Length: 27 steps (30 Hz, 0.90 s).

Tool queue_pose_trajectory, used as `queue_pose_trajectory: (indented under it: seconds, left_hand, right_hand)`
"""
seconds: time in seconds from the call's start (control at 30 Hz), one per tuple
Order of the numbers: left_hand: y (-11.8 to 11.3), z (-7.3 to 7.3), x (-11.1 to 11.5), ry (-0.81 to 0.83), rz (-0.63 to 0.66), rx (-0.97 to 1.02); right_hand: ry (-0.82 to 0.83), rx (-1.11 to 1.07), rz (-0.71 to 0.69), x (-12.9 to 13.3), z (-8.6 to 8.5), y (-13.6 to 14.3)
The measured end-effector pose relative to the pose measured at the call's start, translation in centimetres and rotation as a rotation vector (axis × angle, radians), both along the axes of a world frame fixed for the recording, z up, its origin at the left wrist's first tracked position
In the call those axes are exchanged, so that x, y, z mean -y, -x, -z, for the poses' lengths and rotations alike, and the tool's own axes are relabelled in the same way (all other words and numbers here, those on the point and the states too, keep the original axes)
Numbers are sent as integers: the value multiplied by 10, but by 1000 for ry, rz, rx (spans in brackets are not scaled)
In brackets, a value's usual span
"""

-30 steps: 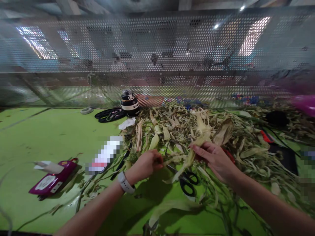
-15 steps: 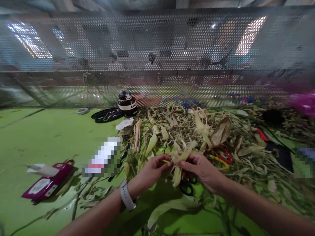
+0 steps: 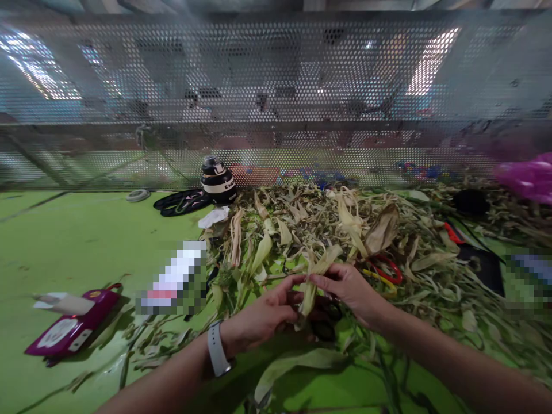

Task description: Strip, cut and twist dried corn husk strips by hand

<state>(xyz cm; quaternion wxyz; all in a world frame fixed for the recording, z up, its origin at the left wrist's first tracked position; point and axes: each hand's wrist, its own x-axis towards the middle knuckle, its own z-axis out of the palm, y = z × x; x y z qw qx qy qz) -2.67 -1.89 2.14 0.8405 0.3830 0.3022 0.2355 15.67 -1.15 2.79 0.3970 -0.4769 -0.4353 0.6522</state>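
A pale green-yellow corn husk piece [image 3: 310, 296] stands between my two hands, with a strip slanting up to the right. My right hand [image 3: 351, 290] pinches it near the middle, thumb toward me. My left hand [image 3: 271, 310] is closed at its left side, fingertips against the husk, partly hidden behind it. Dark-handled scissors [image 3: 324, 329] lie on the green table just behind and below the husk, partly covered. A long loose husk strip [image 3: 297, 365] rests nearer to me.
A heap of dry husks [image 3: 297, 213] spreads over the table's middle and right. Red-and-yellow-handled tools [image 3: 390, 270] lie in it. A black bottle [image 3: 218, 181] stands by the perforated metal screen [image 3: 259, 75]. At left lie a purple pouch [image 3: 71, 328] and black straps [image 3: 183, 201].
My left hand has shifted lower along the husk, its fingers curling more behind it. The right hand keeps its pinch. The whole view has moved slightly, so things sit a little further left.
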Motion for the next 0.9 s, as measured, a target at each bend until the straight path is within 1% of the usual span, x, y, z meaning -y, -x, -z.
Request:
queue_pose_trajectory:
  seconds: [0.03, 0.1, 0.17, 0.23, 0.3, 0.4, 0.43, 0.53, 0.6, 0.67, 0.73, 0.77, 0.83, 0.9]
  left_hand:
    - [0, 2, -1, -10, 0, -2]
    - [0, 6, -1, -24, -45, -24]
    - [0, 9, -1, -29, -106, -37]
    - [0, 10, 0, -35, -126, -36]
    - [-1, 9, 1, -17, -121, -23]
    - [-1, 6, 3, 51, -112, 17]
    - [-2, 6, 3, 49, -104, 23]
    - [-5, 6, 4, -82, -56, -15]
    - [-6, 6, 5, -167, -8, -33]
    - [-4, 2, 4, -182, 73, -26]
    - [3, -6, 2, -156, 199, -23]
    - [8, -11, 1, -142, 229, -8]
    - [19, -20, -3, -145, 192, 41]
    - [28, -26, -6, -152, 208, 105]
  right_hand:
    - [17, -1, -2, 1, -2, -1]
    - [40, -11, -24, 2, -6, -2]
    - [58, -6, -86, 4, -9, -1]
    - [48, 32, -139, 5, -10, 0]
    - [-6, 96, -142, 5, -8, 2]
    - [-94, 177, -104, 3, 0, 4]
    - [-106, 196, -104, 3, 3, 4]
    - [-118, 209, -124, 4, 9, 6]
    - [-115, 185, -128, 4, 9, 5]
    - [-106, 137, -69, 1, 5, 2]
    - [-95, 60, 58, -5, -1, -4]
    - [-91, 11, 131, -10, -4, -7]
    - [-86, -87, 241, -18, -7, -14]
    - [-67, -139, 292, -24, -8, -19]
